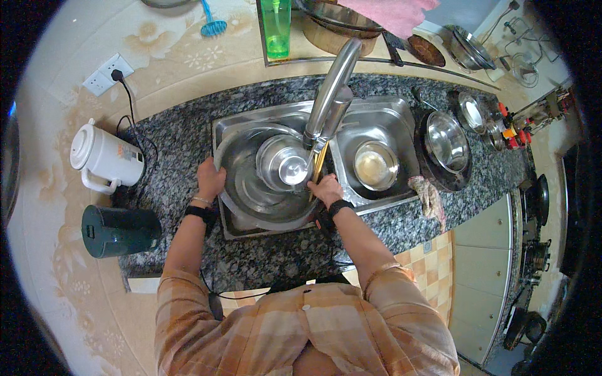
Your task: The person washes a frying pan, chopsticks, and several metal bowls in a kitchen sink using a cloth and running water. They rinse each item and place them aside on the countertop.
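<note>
My left hand [210, 179] grips the left rim of a large metal basin [277, 221] sitting in the left bowl of the steel sink [256, 233]. On the basin's opposite side, my right hand [328, 189] is closed around the rim. Chopsticks [320, 162] pass close to its thumb and lean against the basin's right side; whether the hand also holds them is unclear. Inside the basin stands a smaller metal bowl [269, 167], below the tap [331, 89]. Another metal bowl [394, 164], with cloudy yellowish contents, rests in the right sink bowl.
A rag [429, 202] hangs over the counter's front edge, right of the sink. Beyond it, a metal bowl [447, 141] sits in a dark pan [456, 183]. Left stand a white kettle [110, 155] and a dark green container [122, 231]. A green bottle [276, 33] occupies the ledge behind.
</note>
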Action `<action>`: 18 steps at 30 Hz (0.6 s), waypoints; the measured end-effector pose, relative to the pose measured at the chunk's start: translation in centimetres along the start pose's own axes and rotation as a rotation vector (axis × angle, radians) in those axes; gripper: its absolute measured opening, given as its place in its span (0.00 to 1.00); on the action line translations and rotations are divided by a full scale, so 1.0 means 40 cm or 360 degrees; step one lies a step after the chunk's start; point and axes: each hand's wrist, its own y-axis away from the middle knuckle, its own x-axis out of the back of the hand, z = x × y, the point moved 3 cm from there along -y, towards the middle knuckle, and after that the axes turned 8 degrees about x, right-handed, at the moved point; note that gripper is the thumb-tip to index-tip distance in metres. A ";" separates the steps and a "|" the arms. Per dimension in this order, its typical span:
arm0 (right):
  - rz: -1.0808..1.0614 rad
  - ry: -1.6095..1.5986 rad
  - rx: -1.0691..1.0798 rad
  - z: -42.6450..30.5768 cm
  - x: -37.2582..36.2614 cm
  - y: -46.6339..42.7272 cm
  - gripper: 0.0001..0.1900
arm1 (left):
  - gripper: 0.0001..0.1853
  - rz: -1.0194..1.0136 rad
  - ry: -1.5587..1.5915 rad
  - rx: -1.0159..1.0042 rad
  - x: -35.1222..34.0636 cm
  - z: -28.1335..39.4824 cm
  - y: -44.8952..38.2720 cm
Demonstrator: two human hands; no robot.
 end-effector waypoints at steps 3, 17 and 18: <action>-0.0125 0.0233 0.0011 -0.017 -0.011 -0.011 0.43 | 0.14 -0.0061 -0.0025 0.0053 -0.005 0.002 -0.006; -0.0120 0.0364 0.0038 -0.032 -0.057 -0.061 0.21 | 0.14 -0.0250 -0.0428 0.0213 -0.021 0.058 -0.016; -0.0052 0.0336 0.0028 -0.027 -0.061 -0.064 0.19 | 0.13 -0.0231 -0.0416 0.0229 -0.022 0.062 -0.015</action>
